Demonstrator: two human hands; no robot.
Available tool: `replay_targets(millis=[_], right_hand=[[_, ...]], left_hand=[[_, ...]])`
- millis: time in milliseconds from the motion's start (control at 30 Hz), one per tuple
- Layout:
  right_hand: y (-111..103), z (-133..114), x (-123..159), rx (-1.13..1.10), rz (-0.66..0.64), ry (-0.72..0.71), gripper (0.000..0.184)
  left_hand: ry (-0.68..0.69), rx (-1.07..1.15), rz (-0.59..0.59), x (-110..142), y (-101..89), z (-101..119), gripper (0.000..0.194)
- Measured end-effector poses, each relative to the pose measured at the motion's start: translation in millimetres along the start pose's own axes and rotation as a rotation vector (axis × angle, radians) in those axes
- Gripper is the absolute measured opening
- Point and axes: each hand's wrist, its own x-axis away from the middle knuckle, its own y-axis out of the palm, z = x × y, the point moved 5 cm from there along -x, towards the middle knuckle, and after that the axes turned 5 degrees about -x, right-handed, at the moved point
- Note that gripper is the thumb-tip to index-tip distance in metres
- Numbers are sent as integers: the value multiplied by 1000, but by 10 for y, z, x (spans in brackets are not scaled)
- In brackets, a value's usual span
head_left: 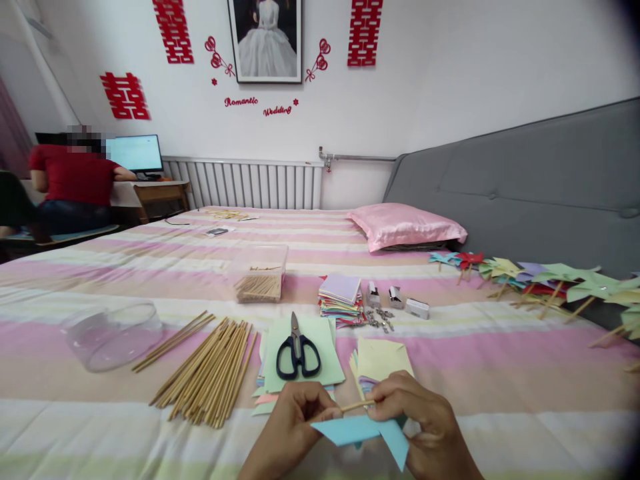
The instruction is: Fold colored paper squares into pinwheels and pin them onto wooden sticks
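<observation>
Low in the middle of the view, both my hands close around a light blue paper pinwheel (pixel 367 432) and a thin wooden stick (pixel 356 405). My left hand (pixel 290 427) pinches the stick's left end and the paper's edge. My right hand (pixel 425 427) is curled over the stick's right end and the blue paper. Just beyond them lie black-handled scissors (pixel 298 351) on a green sheet (pixel 325 347) and a small pile of yellow paper (pixel 383 360). The stick's far end is hidden under my right fingers.
On the striped bed lie a bundle of wooden sticks (pixel 210 373), a clear plastic lid (pixel 113 333), a clear box of short sticks (pixel 260 277), a stack of coloured paper (pixel 341 297), small punches (pixel 395 299), finished pinwheels (pixel 550 280) and a pink pillow (pixel 405 225). A person in red (pixel 75 180) sits at a desk, back left.
</observation>
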Motion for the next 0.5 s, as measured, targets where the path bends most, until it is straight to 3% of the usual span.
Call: replay_targets(millis=[500], right_hand=[[-3,5,0,-10,6,2,23]], left_hand=[[-8,21,12,11,7,18,28]])
